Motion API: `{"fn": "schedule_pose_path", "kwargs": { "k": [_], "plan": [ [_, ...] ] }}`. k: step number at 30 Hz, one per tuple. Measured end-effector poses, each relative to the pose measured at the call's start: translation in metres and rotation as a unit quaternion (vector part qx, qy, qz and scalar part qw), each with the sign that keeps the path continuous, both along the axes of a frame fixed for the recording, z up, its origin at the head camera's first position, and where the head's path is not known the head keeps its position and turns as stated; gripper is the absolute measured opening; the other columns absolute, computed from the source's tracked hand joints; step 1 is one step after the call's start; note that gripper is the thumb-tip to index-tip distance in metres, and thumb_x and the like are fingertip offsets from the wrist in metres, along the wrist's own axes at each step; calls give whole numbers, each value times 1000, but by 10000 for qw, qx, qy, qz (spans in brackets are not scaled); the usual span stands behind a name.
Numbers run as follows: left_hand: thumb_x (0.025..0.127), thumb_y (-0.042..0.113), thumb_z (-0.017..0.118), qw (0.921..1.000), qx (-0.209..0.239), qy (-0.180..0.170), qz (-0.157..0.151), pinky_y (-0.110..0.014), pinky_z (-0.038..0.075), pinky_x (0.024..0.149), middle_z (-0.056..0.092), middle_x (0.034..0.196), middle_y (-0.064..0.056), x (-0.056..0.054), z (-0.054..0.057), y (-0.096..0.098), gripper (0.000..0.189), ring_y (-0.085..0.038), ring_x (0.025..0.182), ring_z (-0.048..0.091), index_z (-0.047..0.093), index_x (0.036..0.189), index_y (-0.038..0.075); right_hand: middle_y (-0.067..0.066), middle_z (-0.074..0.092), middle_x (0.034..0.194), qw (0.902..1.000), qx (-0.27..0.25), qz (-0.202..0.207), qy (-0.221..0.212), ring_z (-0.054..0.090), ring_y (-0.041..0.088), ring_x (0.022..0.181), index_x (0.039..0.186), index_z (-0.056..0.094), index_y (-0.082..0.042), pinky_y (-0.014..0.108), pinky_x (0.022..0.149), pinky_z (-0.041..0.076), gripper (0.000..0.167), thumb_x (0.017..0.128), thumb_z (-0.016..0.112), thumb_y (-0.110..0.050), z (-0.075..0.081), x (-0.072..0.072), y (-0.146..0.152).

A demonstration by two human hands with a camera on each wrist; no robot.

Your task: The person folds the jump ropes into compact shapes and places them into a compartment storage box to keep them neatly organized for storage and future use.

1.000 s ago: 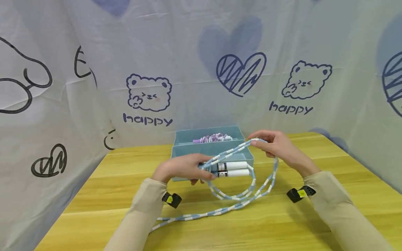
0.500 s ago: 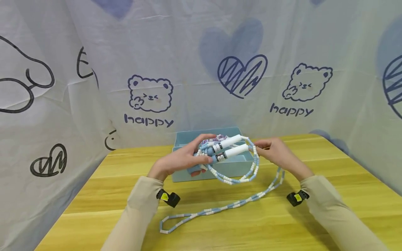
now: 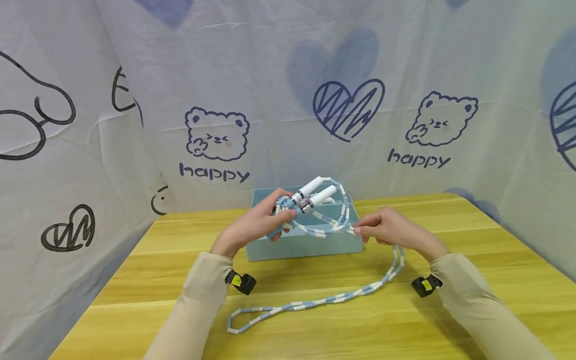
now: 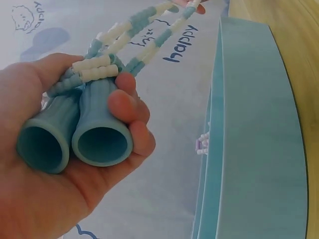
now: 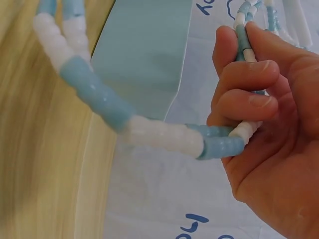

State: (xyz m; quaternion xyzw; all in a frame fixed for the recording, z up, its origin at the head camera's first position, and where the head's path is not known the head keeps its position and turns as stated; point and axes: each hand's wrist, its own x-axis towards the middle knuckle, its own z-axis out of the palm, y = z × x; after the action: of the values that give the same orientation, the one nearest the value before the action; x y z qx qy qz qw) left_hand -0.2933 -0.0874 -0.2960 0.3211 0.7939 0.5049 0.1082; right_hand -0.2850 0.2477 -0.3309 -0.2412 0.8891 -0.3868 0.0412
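Note:
A beaded jump rope [image 3: 333, 298] in light blue and white has two handles [image 4: 102, 132] with blue flared grips and white ends. My left hand [image 3: 258, 220] grips both handles side by side, tilted up and to the right above the blue box. Beaded cord is wound across the grips, as the left wrist view shows. My right hand [image 5: 269, 109] pinches the doubled cord between thumb and fingers, to the right of the handles. From there the cord hangs to the table and ends in a narrow loop at the front left.
The light blue box [image 3: 310, 246] stands at the back of the wooden table [image 3: 180, 280], partly hidden behind the left hand and handles. Purple and white beads [image 4: 203, 143] show at its edge. A printed cloth [image 3: 270, 75] hangs behind the table.
My left hand has raised the handles and tilted them more steeply. My right hand rose slightly off its earlier hold, then moved lower along the cord. The loose loop now lies fully in view.

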Motion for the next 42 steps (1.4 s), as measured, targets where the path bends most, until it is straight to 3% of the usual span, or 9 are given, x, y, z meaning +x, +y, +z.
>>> {"fn": "schedule_pose_path", "kwargs": {
  "k": [4, 9, 16, 22, 25, 30, 37, 40, 42],
  "plan": [
    [103, 29, 54, 9999, 32, -55, 104, -32, 43, 54, 62, 95, -18, -1, -3, 2, 32, -21, 57, 49, 40, 131, 22, 3, 66, 72, 9997, 188, 127, 5, 32, 8, 40, 105, 76, -10, 22, 41, 30, 23, 95, 66, -28, -1, 0, -1],
    [104, 29, 50, 9994, 116, -151, 277, -31, 43, 56, 59, 102, -18, -1, -8, 6, 32, -21, 62, 49, 36, 132, 21, 0, 67, 74, 9952, 597, 756, -177, 34, 10, 42, 104, 77, -19, 23, 43, 34, 18, 97, 64, -30, 1, 7, -11],
    [105, 27, 47, 9989, 119, -235, 386, -35, 43, 61, 55, 99, -20, 0, -14, 13, 31, -22, 63, 47, 32, 132, 19, -2, 65, 70, 9855, 914, 1409, -258, 34, 8, 42, 101, 76, -26, 21, 44, 33, 15, 97, 64, -34, 12, 24, -31],
    [105, 26, 48, 9988, -126, -129, 464, -35, 42, 62, 54, 100, -16, 1, -18, 19, 34, -22, 63, 47, 31, 134, 18, -8, 68, 82, 9807, 722, 1814, 32, 54, 9, 66, 106, 76, -26, 24, 61, 47, 16, 96, 65, -32, 18, 37, -49],
    [105, 26, 48, 9982, -352, -35, 484, -34, 41, 60, 53, 95, -13, 2, -19, 21, 37, -21, 62, 46, 31, 136, 17, -7, 64, 81, 9793, 458, 1964, 155, 52, 9, 68, 114, 73, -24, 25, 65, 48, 20, 98, 62, -30, 21, 44, -57],
    [105, 27, 47, 9968, -764, 17, 234, -31, 39, 59, 50, 82, -10, 4, -20, 25, 34, -21, 58, 42, 34, 135, 18, -3, 39, 60, 9793, -320, 1991, 150, 33, 10, 48, 119, 70, -19, 25, 49, 35, 24, 104, 52, -24, 24, 49, -66],
    [101, 18, 44, 9948, -979, -86, -278, -34, 43, 60, 56, 90, -12, 12, -17, 32, 31, -25, 61, 44, 40, 131, 21, 9, 39, 62, 9717, -1918, 1375, -109, 34, 19, 49, 100, 60, 3, 29, 47, 35, 30, 107, 44, -21, 16, 45, -69],
    [101, 17, 45, 9934, -929, -264, -616, -37, 46, 62, 57, 93, -15, 14, -15, 31, 34, -28, 61, 47, 40, 134, 24, 10, 45, 66, 9636, -2452, 978, -434, 39, 19, 53, 104, 59, 5, 30, 51, 40, 38, 107, 43, -29, 12, 42, -71],
    [102, 19, 47, 9922, -868, -409, -802, -39, 48, 66, 56, 107, -14, 14, -13, 30, 38, -29, 61, 49, 38, 138, 24, 11, 52, 69, 9562, -2756, 763, -619, 45, 18, 55, 109, 60, 6, 29, 54, 45, 41, 107, 44, -31, 9, 40, -72]
  ]
}}
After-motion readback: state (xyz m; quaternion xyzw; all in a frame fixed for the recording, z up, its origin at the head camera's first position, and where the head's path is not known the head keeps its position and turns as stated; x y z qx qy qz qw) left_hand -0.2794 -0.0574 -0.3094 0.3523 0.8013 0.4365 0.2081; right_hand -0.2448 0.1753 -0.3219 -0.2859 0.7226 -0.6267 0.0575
